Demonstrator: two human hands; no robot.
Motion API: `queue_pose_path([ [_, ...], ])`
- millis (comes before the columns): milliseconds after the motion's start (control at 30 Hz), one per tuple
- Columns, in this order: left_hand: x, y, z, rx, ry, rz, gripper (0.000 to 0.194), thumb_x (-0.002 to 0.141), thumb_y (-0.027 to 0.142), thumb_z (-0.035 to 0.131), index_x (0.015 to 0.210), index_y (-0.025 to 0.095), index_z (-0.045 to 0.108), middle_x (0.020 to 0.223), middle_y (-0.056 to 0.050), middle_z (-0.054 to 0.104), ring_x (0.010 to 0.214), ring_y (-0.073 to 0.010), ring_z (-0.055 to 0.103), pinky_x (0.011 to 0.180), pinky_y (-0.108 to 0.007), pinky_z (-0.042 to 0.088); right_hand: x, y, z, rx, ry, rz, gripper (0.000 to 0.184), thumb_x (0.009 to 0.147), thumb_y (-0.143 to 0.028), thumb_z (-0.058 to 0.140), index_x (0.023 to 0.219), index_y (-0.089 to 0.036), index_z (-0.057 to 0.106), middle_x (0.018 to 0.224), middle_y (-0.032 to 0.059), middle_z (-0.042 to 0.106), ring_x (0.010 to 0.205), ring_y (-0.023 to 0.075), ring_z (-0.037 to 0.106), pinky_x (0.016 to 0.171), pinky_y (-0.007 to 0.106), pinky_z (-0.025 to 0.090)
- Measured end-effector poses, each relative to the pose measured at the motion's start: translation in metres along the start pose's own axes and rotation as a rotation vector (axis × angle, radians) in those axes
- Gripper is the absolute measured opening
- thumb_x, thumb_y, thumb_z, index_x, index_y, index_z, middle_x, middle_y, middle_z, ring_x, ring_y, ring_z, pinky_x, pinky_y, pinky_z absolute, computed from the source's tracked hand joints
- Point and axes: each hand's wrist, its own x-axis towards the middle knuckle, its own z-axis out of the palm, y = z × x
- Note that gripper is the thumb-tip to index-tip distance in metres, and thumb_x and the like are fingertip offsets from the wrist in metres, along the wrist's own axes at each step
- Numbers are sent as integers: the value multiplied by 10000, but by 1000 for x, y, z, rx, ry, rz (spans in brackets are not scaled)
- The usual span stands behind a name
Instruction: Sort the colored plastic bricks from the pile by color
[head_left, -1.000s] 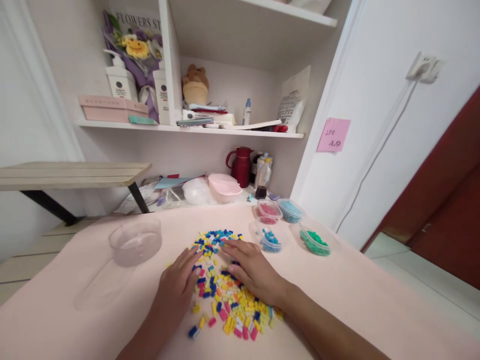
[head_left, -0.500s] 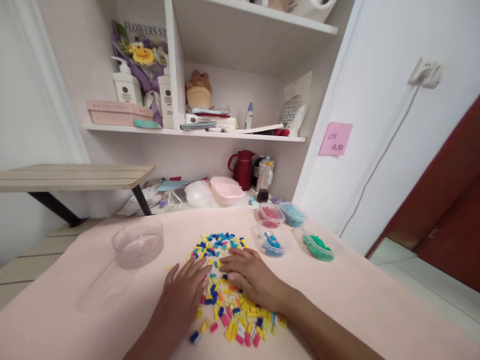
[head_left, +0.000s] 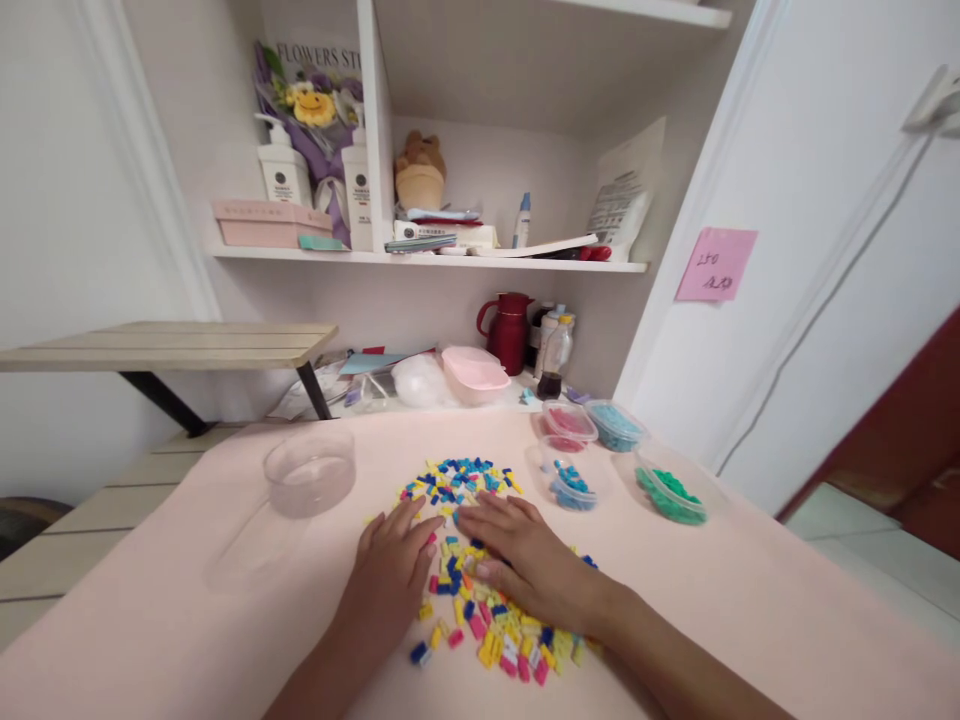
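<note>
Both grips open: right hand (head_left: 536, 555) palm down, fingers loosely spread and reaching inward across the scattered small bricks (head_left: 454, 575); left hand (head_left: 394, 560) likewise palm down, fingers apart, along the left edge of the same spread. Contact of fingertips with single bricks likely, though hard to confirm with the undersides hidden; cannot tell of any piece under the right palm. Bricks in yellow, dark blue, lighter blue, pink and some white, in a loose patch between, beyond and nearer than both hands, directly on the pink tabletop (head_left: 150, 640). To the right of the patch, four clear tubs in a cluster: blue-piece tub (head_left: 576, 505) nearest the bricks, green-piece tub (head_left: 679, 520) farther right, red-piece tub (head_left: 570, 446) and light-blue-piece tub (head_left: 619, 445) behind, side by side. To the left, well apart from the hands, a clear round dish (head_left: 309, 490). Beyond the far table edge, a pink lidded container (head_left: 475, 375), then a dark red jug (head_left: 512, 335) beside a yellow-capped bottle (head_left: 556, 360) with dark liquid at the bottom.
</note>
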Motion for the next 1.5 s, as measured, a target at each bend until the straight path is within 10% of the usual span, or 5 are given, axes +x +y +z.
queue_pose_path([
  [500, 3, 4, -11, -36, -14, 4, 567, 777, -6, 432, 1086, 356, 741, 1419, -52, 560, 1271, -265, 538, 1063, -535, 380, 0, 2, -8, 145, 81, -173, 324, 1024, -336, 389, 955, -225, 686, 950, 28, 738, 956, 167, 654, 950, 327, 410],
  [1033, 3, 6, -15, -218, 76, 32, 498, 724, 5, 408, 865, 277, 801, 1328, -58, 630, 1217, -238, 588, 1029, -429, 464, -4, 5, 4, -56, 95, -84, 408, 976, -256, 471, 1368, -363, 502, 1448, 45, 469, 1317, 228, 414, 1069, 424, 331],
  [1500, 1, 6, -4, -105, 37, 67, 533, 756, 14, 442, 1087, 299, 748, 1333, -77, 619, 1223, -267, 565, 1021, -491, 443, -3, 3, -6, -154, 109, 61, 215, 970, -235, 486, 883, -222, 682, 902, 40, 682, 926, 208, 557, 856, 381, 386],
])
